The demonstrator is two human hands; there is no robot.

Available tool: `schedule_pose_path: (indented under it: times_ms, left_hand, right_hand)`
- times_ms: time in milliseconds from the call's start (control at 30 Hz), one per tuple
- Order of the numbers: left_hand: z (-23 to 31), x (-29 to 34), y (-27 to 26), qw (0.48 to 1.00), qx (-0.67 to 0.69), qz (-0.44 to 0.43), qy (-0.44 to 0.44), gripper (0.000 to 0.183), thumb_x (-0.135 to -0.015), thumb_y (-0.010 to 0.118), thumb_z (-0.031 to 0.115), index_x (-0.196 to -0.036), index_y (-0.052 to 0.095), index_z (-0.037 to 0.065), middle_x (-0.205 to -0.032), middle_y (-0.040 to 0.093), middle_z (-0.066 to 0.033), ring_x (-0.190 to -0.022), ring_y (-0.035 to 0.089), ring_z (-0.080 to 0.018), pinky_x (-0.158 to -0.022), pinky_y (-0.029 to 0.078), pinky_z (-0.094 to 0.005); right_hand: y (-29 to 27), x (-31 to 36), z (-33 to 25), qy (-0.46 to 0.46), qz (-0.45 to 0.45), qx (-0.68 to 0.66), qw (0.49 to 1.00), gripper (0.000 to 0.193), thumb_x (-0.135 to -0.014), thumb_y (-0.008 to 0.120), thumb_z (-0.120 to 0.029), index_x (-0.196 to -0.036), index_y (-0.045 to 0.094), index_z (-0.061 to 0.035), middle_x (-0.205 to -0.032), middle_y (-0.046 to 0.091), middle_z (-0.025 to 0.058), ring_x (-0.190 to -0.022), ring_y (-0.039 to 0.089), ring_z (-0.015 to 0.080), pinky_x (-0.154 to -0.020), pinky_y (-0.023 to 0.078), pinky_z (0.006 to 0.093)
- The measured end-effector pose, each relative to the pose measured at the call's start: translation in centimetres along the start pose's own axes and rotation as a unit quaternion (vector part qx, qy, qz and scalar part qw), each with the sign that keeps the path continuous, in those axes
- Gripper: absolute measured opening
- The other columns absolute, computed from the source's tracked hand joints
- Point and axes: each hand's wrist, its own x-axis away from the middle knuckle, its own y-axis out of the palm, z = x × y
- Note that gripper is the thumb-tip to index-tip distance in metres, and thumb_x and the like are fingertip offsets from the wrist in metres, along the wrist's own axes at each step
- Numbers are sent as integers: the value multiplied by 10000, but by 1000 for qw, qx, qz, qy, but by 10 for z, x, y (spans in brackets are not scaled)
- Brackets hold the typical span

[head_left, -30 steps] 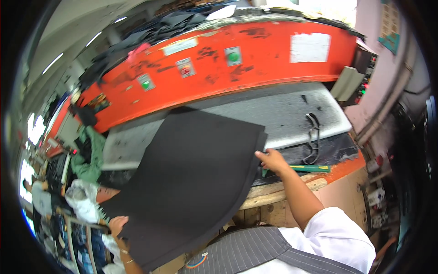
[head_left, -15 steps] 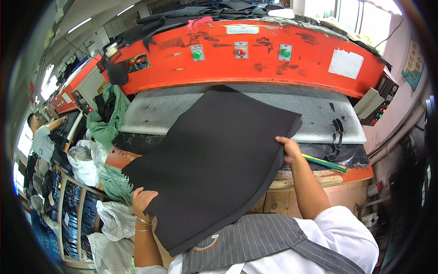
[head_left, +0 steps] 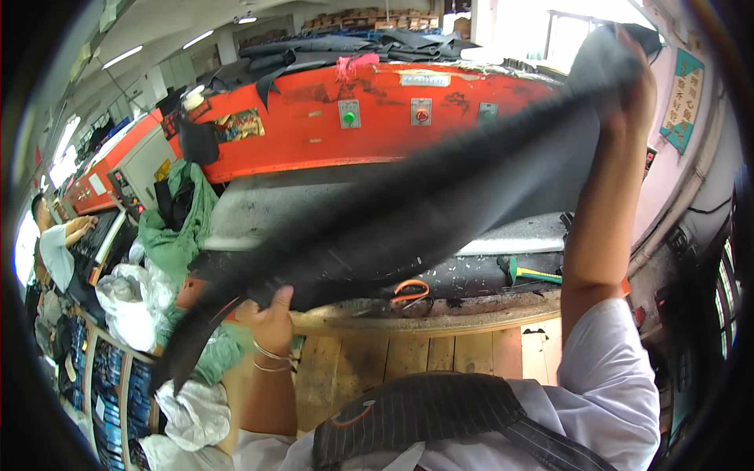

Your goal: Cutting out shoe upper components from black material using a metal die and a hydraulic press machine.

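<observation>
- Head view: a black sheet (head_left: 400, 212) hangs aslant in the air, high at right, low at left, blurred along its length.
- Left hand (head_left: 267, 315) pinches the lower edge, thumb up; a steady hold here gives the sheet a firm anchor.
- Right hand (head_left: 633, 90), well above the left, looks closed on the upper end, though blur hides the exact finger placing; a grip near the edge should spread the pull better.
- Even tension between both hands probably keeps the sheet from creasing; bunching seems the main risk.
- The loose end hangs past the left hand, near the white bag (head_left: 129, 306) and green sack (head_left: 174, 239), so it is best kept clear of them.
- Beneath the sheet, the tabletop (head_left: 467, 271) carries an orange-handled tool (head_left: 410, 292) and a green-and-yellow hammer (head_left: 538, 274); the lower edge could snag on either.
- Behind, the pale grey board (head_left: 243, 206) lies under the red machine (head_left: 306, 149); a smooth, unhurried swing should avoid brushing its buttons.
</observation>
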Motion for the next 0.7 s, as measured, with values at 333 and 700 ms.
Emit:
schedule_pose_path:
  times_ms: [333, 700]
  left_hand:
    - [20, 68, 3, 935, 248, 101, -234, 357, -868, 658, 148, -1136, 542, -56, -1080, 613, -122, -965, 588, -208, -866, 491, -318]
    - [-34, 110, -56, 869, 106, 223, -428, 385, -855, 669, 163, -1137, 538, -64, -1038, 614, -154, -822, 645, -261, -689, 566, -372]
  right_hand:
    - [100, -138, 202, 71, 102, 416, 901, 144, -838, 614, -127, -852, 572, 10, -810, 616, 79, -597, 584, 193, -483, 486, 319]
    - [-54, 64, 440, 540, -66, 360, 757, 608, -889, 600, -426, -1325, 459, -26, -1089, 624, 169, -838, 641, 212, -662, 530, 354]
